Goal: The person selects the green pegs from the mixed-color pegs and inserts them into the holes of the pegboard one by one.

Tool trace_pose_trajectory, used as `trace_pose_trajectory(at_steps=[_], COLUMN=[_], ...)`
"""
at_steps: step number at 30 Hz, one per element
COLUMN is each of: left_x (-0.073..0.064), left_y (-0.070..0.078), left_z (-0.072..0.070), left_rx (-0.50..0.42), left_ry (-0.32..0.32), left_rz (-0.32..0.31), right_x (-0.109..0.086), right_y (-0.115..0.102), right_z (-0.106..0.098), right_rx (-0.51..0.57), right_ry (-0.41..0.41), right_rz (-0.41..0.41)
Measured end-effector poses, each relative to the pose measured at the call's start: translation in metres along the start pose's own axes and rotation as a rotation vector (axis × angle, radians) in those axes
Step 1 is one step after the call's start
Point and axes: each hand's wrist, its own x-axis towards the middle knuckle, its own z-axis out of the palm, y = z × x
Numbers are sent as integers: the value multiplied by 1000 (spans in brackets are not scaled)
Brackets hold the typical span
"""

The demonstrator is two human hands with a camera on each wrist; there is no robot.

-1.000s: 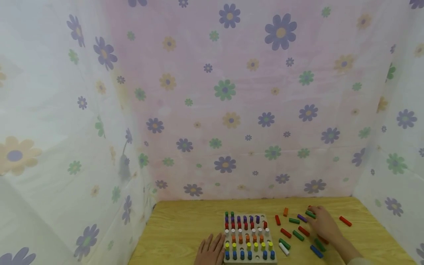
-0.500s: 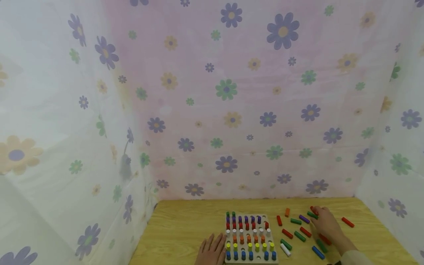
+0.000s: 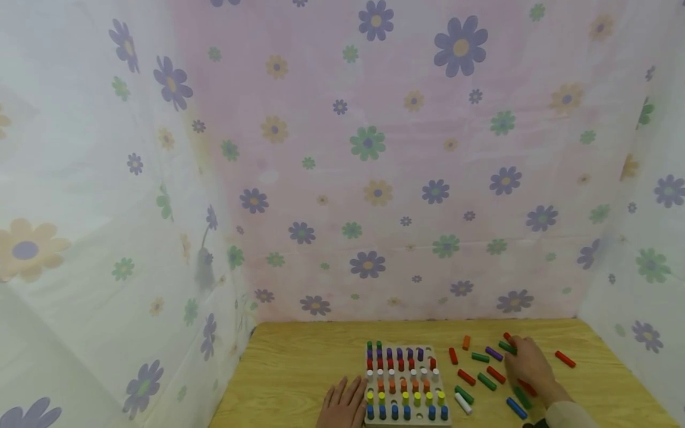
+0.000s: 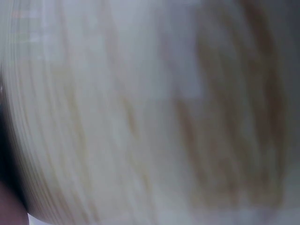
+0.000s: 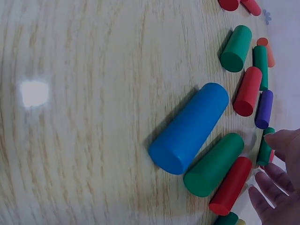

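Observation:
My left hand (image 3: 342, 404) lies flat, fingers spread, against the left side of a wooden pegboard (image 3: 407, 423). The board carries rows of upright pegs in blue, yellow, orange, white, red, purple and green, with some holes bare. To the right, my right hand (image 3: 530, 365) reaches down among loose pegs, its fingertips at a red peg (image 3: 509, 337) that they appear to pinch. Beside that peg lies a green peg (image 3: 507, 348), partly behind the fingers in the right wrist view, where the other fingers (image 5: 269, 190) are splayed. The left wrist view is mostly blurred wood.
Loose pegs lie around the right hand: a blue peg (image 5: 190, 129), a purple peg (image 3: 494, 353), a white peg (image 3: 462, 403), an orange peg (image 3: 467, 342) and several red and green ones. A flowered cloth (image 3: 374, 226) encloses the wooden table (image 3: 289, 368).
The head view has shifted slightly. The right hand stays at nearly the same spot, and more of the red peg at its fingertips shows. The left hand has not moved.

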Motion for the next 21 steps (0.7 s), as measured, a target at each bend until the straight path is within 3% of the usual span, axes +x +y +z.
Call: trace_pose_trajectory(at_steps=[21], left_x=[0], left_y=[-1], left_z=[3], left_rx=[41], left_ry=[45], left_rz=[17], right_x=[4], right_y=[3], right_z=[2], right_rx=[-5], right_ry=[16], right_rz=[2])
